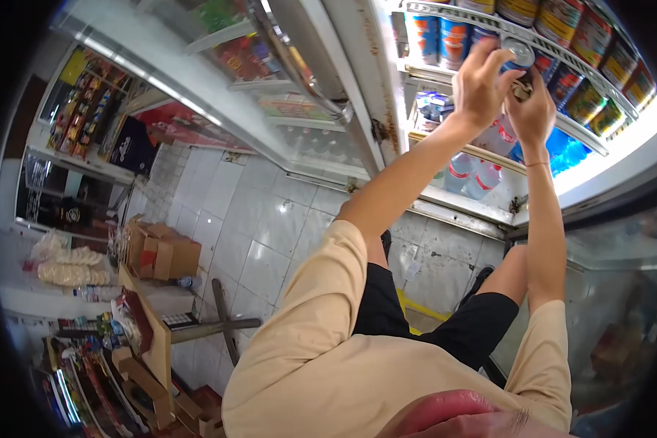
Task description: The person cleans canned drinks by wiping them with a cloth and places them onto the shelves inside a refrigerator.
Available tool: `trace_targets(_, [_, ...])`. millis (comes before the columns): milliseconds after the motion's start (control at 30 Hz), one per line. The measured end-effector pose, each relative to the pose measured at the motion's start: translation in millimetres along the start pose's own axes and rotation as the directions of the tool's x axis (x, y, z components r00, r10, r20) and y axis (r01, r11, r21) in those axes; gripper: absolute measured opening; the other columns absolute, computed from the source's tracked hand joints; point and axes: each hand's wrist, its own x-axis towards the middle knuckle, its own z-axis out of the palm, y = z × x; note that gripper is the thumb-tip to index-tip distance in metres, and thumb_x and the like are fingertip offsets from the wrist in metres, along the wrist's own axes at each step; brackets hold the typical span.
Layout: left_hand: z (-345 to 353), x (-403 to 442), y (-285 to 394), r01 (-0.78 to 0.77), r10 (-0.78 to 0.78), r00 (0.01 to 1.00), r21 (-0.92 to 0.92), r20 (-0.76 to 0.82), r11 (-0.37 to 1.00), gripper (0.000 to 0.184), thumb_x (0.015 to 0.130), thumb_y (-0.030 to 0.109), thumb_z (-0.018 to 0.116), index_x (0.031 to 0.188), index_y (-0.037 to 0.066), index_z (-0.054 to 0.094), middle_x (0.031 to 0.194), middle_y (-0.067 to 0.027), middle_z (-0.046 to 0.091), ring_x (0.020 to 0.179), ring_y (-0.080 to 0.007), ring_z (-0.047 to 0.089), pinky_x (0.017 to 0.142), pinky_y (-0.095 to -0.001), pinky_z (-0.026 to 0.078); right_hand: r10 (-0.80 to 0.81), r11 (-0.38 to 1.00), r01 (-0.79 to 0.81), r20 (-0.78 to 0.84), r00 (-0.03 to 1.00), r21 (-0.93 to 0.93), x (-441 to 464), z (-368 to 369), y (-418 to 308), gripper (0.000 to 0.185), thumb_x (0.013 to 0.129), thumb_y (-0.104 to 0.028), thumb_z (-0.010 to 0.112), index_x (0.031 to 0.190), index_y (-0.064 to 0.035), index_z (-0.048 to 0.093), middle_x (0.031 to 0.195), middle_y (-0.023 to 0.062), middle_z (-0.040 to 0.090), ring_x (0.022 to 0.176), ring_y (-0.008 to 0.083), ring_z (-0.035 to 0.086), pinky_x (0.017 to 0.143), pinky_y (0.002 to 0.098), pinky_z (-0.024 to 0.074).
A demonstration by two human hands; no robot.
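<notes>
1. Just below the wire front edge of the upper fridge shelf [456, 11], holding a can [520, 50] in narrowly curling fingers of the left hand [480, 84].
2. Lying to the right of the left palm, between thumb and fingertips; sitting nearer to the left hand than to the right hand [531, 113].
3. Showing a pale round lid to the head view, seemingly running lengthwise along the line of sight.
4. Curving right fingers beside a small round object [522, 90], showing too little to tell whether gripping.
5. Overlapping the shelf edge in view, not showing whether touching.
</notes>
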Motion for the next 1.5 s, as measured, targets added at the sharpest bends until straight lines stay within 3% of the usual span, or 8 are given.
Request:
trace_targets(467, [-17.2,6.5,-3.9,0.041,-0.028,0.992,-0.108,0.119,0.993,0.016,0.074,0.001,0.08,0.083,0.003,0.067,0.081,-0.0133,0.068,0.076,-0.0332,0.071,0.064,-0.0368,0.055,0.059,0.99,-0.056,0.017,0.998,-0.127,-3.8,10.4,16.2,0.052,0.086,-0.041,0.08,0.125,-0.0071,0.071,0.116,0.0158,0.073,0.097,0.0335,0.073,0.081,0.0396,0.057])
trace_targets(867, [-57.3,-10.0,25.9,-0.145,0.159,0.985,-0.176,0.069,0.974,0.029,0.07,0.001,0.084,0.095,0.007,0.07,0.108,-0.0147,0.068,0.094,-0.035,0.069,0.081,-0.0403,0.057,-0.1,0.906,0.122,-0.076,0.992,0.405,-33.9,-11.4,1.2,0.056,0.087,-0.012,0.08,0.137,-0.0062,0.058,0.124,0.0105,0.066,0.108,0.0226,0.066,0.096,0.0332,0.0508])
trace_targets(1000, [-84.2,-9.4,51.5,-0.076,0.131,0.98,-0.328,0.149,0.942,0.038,0.074,0.005,0.086,0.108,0.006,0.07,0.118,-0.0119,0.065,0.105,-0.0242,0.067,0.088,-0.0364,0.054,0.025,0.872,-0.071,0.102,0.995,0.485,-66.0,-63.5,-36.7,0.043,0.085,-0.014,0.084,0.121,-0.0044,0.062,0.097,0.0045,0.069,0.079,0.0127,0.065,0.069,0.0297,0.0542])
trace_targets(1067, [-92.7,-25.7,72.0,0.449,-0.335,0.893,-0.54,0.301,0.712,0.043,0.09,0.022,0.079,0.125,0.003,0.063,0.11,-0.0088,0.067,0.105,-0.0182,0.064,0.087,-0.0305,0.054,0.316,0.609,-0.479,0.361,0.877,0.632,-79.0,-103.0,-85.7,0.049,0.085,-0.017,0.085,0.122,0.0038,0.061,0.101,0.0059,0.07,0.082,0.0101,0.066,0.072,0.0258,0.0551])
trace_targets(1167, [-111.4,-66.5,77.5,0.753,-0.444,0.657,-0.504,0.609,0.423,0.054,0.103,0.041,0.061,0.135,-0.002,0.056,0.114,-0.0083,0.068,0.103,-0.0135,0.064,0.085,-0.0275,0.053,0.428,0.523,-0.676,0.525,0.735,0.52,-105.9,-136.1,-104.3,0.046,0.087,-0.021,0.082,0.122,0.0025,0.065,0.1,0.0057,0.073,0.084,0.009,0.067,0.073,0.024,0.0548])
trace_targets(1333, [-107.6,-168.2,95.1,0.933,-0.555,0.315,-0.359,0.77,0.03,0.055,0.111,0.048,0.037,0.131,0.002,0.059,0.116,-0.0111,0.069,0.102,-0.015,0.065,0.083,-0.0291,0.054,0.496,0.636,-0.587,0.319,0.808,0.501,-186.7,-134.5,-113.2,0.042,0.089,-0.018,0.08,0.122,0.0025,0.064,0.096,0.0039,0.072,0.082,0.0098,0.068,0.073,0.0243,0.0548])
trace_targets(1400, [-101.3,-185.1,106.5,0.828,-0.668,0.089,-0.428,0.739,-0.362,0.059,0.11,0.053,0.034,0.131,0.003,0.058,0.114,-0.0128,0.07,0.097,-0.0176,0.068,0.083,-0.0303,0.055,0.517,0.681,-0.584,0.274,0.811,0.443,-195.7,-143.0,-106.2,0.039,0.09,-0.018,0.079,0.12,0.0021,0.065,0.095,0.0038,0.072,0.082,0.0101,0.068,0.073,0.0248,0.055])
trace_targets(1500, [-107.6,-228.7,97.0,0.807,-0.57,0.09,-0.395,0.817,-0.439,0.066,0.107,0.06,0.03,0.133,0.005,0.055,0.116,-0.0147,0.069,0.096,-0.0227,0.069,0.083,-0.0384,0.059,0.789,0.252,-0.888,0.449,0.419,0.385,-207.6,-170.5,-65.5,0.035,0.096,-0.02,0.073,0.122,-0.0015,0.059,0.114,0.0096,0.067,0.098,0.0121,0.066,0.082,0.0286,0.0549])
